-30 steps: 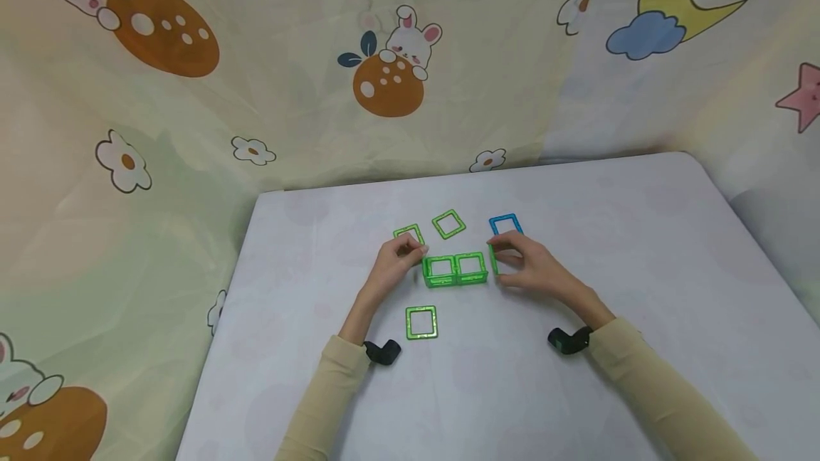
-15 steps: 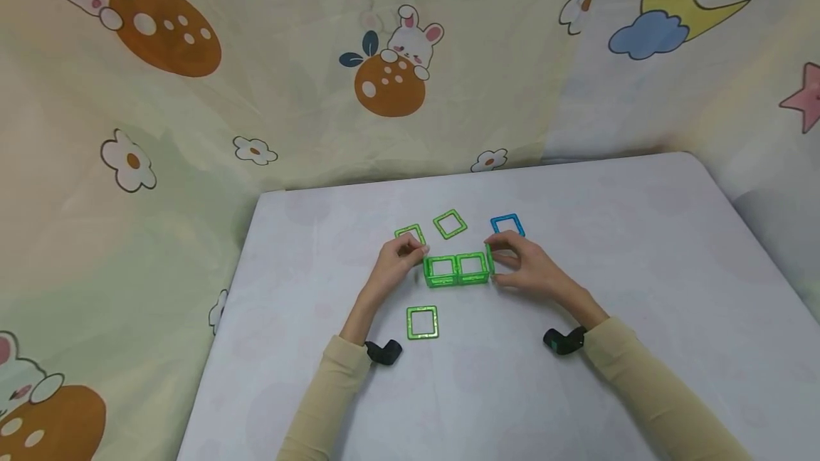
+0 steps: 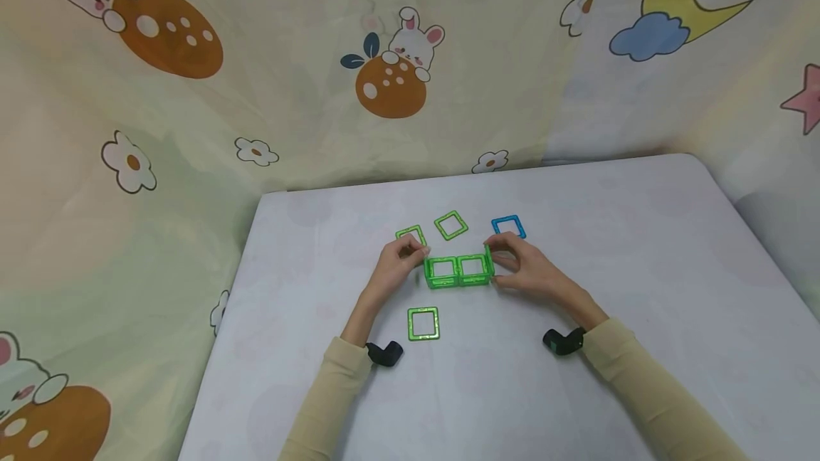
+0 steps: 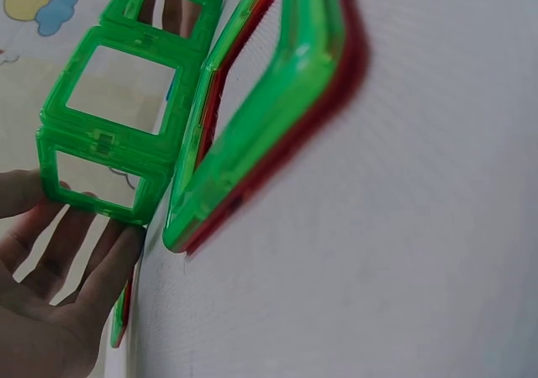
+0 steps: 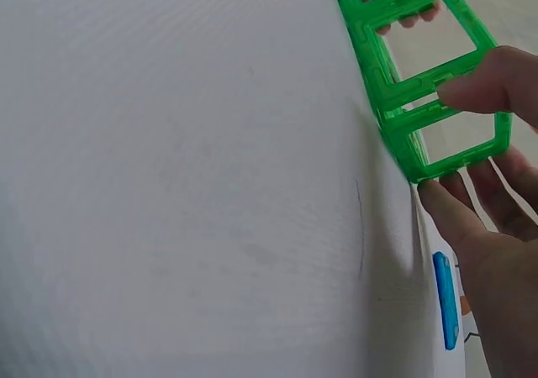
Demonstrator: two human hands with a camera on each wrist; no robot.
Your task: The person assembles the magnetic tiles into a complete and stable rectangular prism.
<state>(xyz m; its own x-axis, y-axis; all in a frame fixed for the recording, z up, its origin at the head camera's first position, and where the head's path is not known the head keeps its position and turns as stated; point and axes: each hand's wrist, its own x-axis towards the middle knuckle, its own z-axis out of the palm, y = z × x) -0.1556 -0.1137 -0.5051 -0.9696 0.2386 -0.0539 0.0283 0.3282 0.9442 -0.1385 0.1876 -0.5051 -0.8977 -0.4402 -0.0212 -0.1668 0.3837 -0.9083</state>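
- Nearest me, my pale yellow sleeves (image 3: 327, 400) are pulled back from the wrists, which seems to leave both grips free; a small black device (image 3: 386, 354) sits at each wrist.
- Next, one loose square frame of light green translucent plastic (image 3: 423, 337) lies flat on the white-covered desk (image 3: 628, 247), apart from both grips, probably parked as a spare.
- Beyond it, between my grips, stands a row of joined bright green translucent square frames (image 3: 458, 271); I cannot tell whether every side is filled.
- My left grip (image 3: 393, 262) is nearly closed, pinching the row's left end, I judge to brace it.
- My right grip (image 3: 528, 265) is opened about as wide as one upright green end square (image 3: 490, 262), holding it by opposite edges against the row's right end; that likely leaves its face free to meet the row.
- Farther off lie a green square partly behind my left grip (image 3: 408, 230), a tilted green square (image 3: 458, 234) and a blue square frame (image 3: 505, 218), seemingly kept within reach.
- Last, a cartoon-printed cloth (image 3: 288, 55) hangs behind.
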